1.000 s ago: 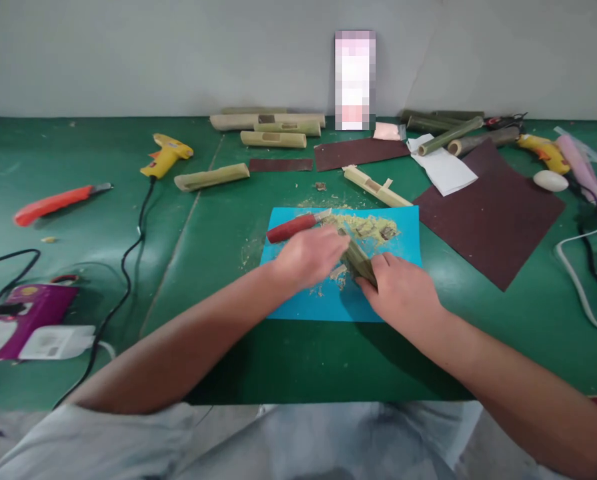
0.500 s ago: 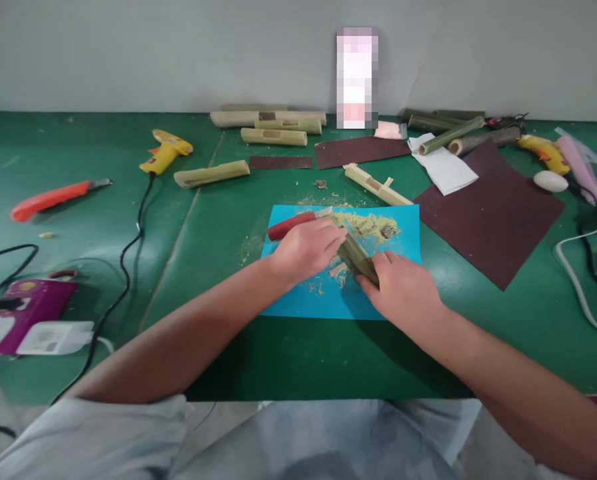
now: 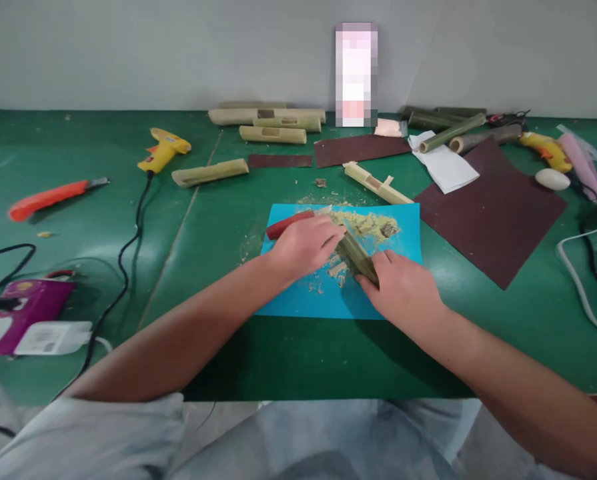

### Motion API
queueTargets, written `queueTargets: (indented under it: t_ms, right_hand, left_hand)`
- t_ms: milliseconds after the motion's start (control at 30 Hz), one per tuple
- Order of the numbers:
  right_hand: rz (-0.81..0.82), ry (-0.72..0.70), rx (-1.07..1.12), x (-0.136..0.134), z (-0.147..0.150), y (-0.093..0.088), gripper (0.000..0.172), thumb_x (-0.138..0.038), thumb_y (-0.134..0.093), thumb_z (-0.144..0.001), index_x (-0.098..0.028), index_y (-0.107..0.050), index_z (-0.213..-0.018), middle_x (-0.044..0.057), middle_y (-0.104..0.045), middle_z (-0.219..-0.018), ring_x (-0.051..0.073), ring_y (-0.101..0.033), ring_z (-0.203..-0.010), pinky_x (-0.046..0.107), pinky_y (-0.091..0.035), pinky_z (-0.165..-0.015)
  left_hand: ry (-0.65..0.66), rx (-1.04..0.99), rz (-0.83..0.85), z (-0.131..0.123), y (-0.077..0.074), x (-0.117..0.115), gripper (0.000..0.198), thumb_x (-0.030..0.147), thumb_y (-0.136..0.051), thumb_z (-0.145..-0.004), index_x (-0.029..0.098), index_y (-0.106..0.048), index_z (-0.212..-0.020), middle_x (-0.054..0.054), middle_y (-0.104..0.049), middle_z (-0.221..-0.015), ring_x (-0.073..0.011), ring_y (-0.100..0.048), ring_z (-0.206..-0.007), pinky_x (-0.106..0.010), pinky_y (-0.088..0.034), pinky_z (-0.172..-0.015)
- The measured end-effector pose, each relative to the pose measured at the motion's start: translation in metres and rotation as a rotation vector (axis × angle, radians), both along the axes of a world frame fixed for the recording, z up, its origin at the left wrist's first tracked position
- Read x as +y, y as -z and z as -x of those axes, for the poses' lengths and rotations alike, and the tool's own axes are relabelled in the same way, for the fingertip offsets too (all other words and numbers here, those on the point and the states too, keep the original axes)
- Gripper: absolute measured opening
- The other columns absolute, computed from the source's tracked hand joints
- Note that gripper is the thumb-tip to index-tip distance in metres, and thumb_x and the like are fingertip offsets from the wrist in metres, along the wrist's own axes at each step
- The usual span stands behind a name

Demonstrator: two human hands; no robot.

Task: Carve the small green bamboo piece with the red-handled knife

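Green bamboo tube is slanted over the blue sheet, far end left, near end right. Right hand has its fingers wrapped round the near end, I'd guess to keep it from rolling. Left hand is curled in at the far end; can't tell whether those fingers pinch the tube itself or something small hidden there. My read is that the sheet's underneath to catch mess, since there's a heap of shavings on its far side. Red-handled knife lies just beyond the left hand, probably parked there for easy reach.
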State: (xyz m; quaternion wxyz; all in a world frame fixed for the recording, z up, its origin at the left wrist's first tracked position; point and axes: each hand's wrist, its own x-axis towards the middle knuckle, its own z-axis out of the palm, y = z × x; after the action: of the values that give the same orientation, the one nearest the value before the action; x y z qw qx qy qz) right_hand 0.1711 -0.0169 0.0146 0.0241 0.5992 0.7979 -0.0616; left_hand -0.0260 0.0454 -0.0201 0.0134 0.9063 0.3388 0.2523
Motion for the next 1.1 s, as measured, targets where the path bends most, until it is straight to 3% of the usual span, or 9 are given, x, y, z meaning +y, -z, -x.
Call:
queueTargets:
  t_ms: [133,267,400,533,667,833,933,967,1100]
  right_hand:
    - [0.006,-0.022,-0.009,-0.0003,-0.0004,0.0003,0.021,-0.033,-0.052,-0.102,-0.017,-0.065,-0.100,0.012,-0.072,-0.095,0.024,-0.069,-0.086,0.033,-0.036,-0.062]
    - [-0.010,-0.008,0.008,-0.0001,-0.0022,0.0021,0.023,-0.037,-0.053,-0.101,-0.017,-0.064,-0.101,0.011,-0.071,-0.095,0.024,-0.068,-0.086,0.032,-0.035,-0.062]
    - [0.011,-0.020,0.003,0.0010,-0.0027,0.0023,0.020,-0.034,-0.053,-0.101,-0.017,-0.064,-0.101,0.011,-0.071,-0.096,0.025,-0.069,-0.086,0.033,-0.035,-0.062]
    - [0.017,0.011,0.021,0.0015,-0.0019,0.0006,0.023,-0.038,-0.054,-0.101,-0.017,-0.064,-0.102,0.011,-0.071,-0.096,0.025,-0.069,-0.087,0.033,-0.036,-0.062]
    - [0.032,-0.020,0.003,0.0007,-0.0011,-0.0012,0.021,-0.034,-0.052,-0.102,-0.017,-0.064,-0.102,0.012,-0.071,-0.097,0.025,-0.069,-0.088,0.033,-0.038,-0.063]
    - [0.027,-0.001,-0.001,0.0006,-0.0011,-0.0017,0.022,-0.037,-0.055,-0.101,-0.017,-0.063,-0.102,0.012,-0.071,-0.096,0.026,-0.070,-0.088,0.033,-0.037,-0.062]
    - [0.031,-0.028,-0.011,0.0008,-0.0017,-0.0009,0.018,-0.034,-0.055,-0.101,-0.017,-0.063,-0.100,0.012,-0.072,-0.097,0.025,-0.070,-0.087,0.033,-0.036,-0.063]
    - [0.030,-0.026,-0.008,0.0010,-0.0019,-0.0004,0.018,-0.034,-0.055,-0.100,-0.017,-0.063,-0.100,0.011,-0.072,-0.096,0.025,-0.070,-0.087,0.033,-0.036,-0.063]
    - [0.014,0.015,0.013,0.0013,-0.0025,0.0016,0.022,-0.037,-0.055,-0.100,-0.017,-0.063,-0.100,0.011,-0.072,-0.094,0.024,-0.070,-0.086,0.032,-0.035,-0.061]
  left_hand:
    - [0.117,0.106,0.115,-0.0017,-0.0014,-0.0037,0.038,0.028,-0.038,-0.109,0.018,-0.072,-0.096,-0.003,-0.065,-0.077,-0.0159,-0.063,-0.072,-0.028,-0.047,-0.063]
    - [-0.047,0.016,0.039,-0.0033,-0.0025,-0.0038,0.039,0.029,-0.039,-0.108,0.015,-0.071,-0.090,-0.005,-0.066,-0.078,-0.0174,-0.063,-0.075,-0.029,-0.048,-0.066]
    - [0.134,0.075,0.100,-0.0041,-0.0015,-0.0026,0.039,0.026,-0.040,-0.108,0.017,-0.069,-0.084,-0.003,-0.063,-0.074,-0.0148,-0.060,-0.066,-0.028,-0.046,-0.060]
    - [-0.042,-0.087,0.021,-0.0013,-0.0001,0.0021,0.033,0.028,-0.045,-0.107,0.015,-0.071,-0.093,-0.005,-0.069,-0.081,-0.0170,-0.065,-0.077,-0.029,-0.052,-0.072]
    - [0.137,0.044,0.118,-0.0016,-0.0009,-0.0008,0.038,0.026,-0.041,-0.108,0.017,-0.070,-0.084,-0.002,-0.064,-0.074,-0.0136,-0.060,-0.065,-0.026,-0.047,-0.060]
    - [-0.032,-0.075,0.053,-0.0012,-0.0016,-0.0009,0.033,0.028,-0.045,-0.107,0.016,-0.072,-0.092,-0.006,-0.069,-0.080,-0.0177,-0.066,-0.078,-0.030,-0.053,-0.072]
    - [0.163,0.052,0.137,-0.0016,-0.0014,-0.0029,0.039,0.027,-0.042,-0.108,0.018,-0.070,-0.083,-0.004,-0.066,-0.075,-0.0147,-0.062,-0.068,-0.027,-0.049,-0.063]
    - [0.163,0.064,0.133,-0.0015,-0.0011,-0.0024,0.038,0.027,-0.042,-0.108,0.018,-0.071,-0.086,-0.004,-0.067,-0.077,-0.0148,-0.063,-0.069,-0.027,-0.049,-0.063]
    - [-0.012,-0.084,0.031,-0.0003,0.0012,0.0031,0.034,0.029,-0.044,-0.107,0.015,-0.073,-0.097,-0.007,-0.072,-0.086,-0.0189,-0.069,-0.083,-0.031,-0.054,-0.075]
